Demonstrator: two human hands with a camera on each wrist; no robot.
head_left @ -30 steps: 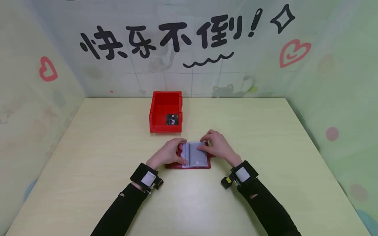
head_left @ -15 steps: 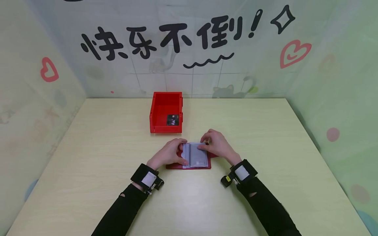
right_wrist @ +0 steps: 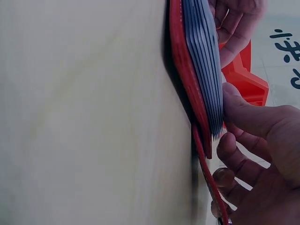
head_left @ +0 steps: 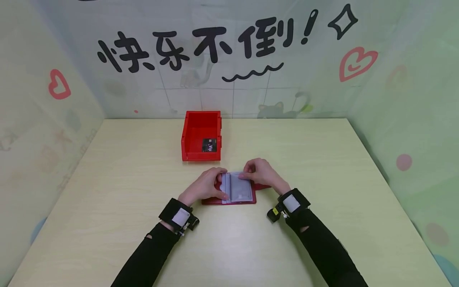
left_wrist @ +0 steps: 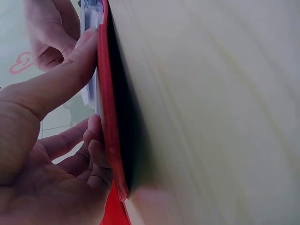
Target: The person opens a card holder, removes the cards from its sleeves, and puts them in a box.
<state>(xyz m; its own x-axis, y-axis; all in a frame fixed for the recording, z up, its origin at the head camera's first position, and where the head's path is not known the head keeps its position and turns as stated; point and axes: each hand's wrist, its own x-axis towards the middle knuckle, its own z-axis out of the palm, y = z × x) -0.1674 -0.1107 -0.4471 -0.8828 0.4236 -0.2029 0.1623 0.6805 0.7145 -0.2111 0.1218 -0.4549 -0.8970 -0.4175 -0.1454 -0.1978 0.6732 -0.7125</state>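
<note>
A red card holder (head_left: pixel 254 196) lies unfolded on the table, its stack of clear plastic sleeves (head_left: pixel 241 190) facing up. My left hand (head_left: pixel 206 185) holds its left side, thumb on the sleeves near the front and fingers at the far edge. At the far right corner of the sleeves, my right hand (head_left: pixel 263 175) pinches with thumb and index finger. The right wrist view shows the sleeves (right_wrist: pixel 206 65) as a layered stack above the red cover (right_wrist: pixel 185 70). A red strap (head_left: pixel 261 186) sticks out on the right, under my right hand.
Behind the card holder stands a red bin (head_left: pixel 201 156) with a black card marked "Vip" (head_left: pixel 209 145) at its front. The pale wooden table (head_left: pixel 125 167) is enclosed by printed walls at the back and both sides.
My right hand has shifted slightly, its thumb now a little farther up the sleeves' corner. More of the red strap shows beneath it. The left hand has stayed in place.
</note>
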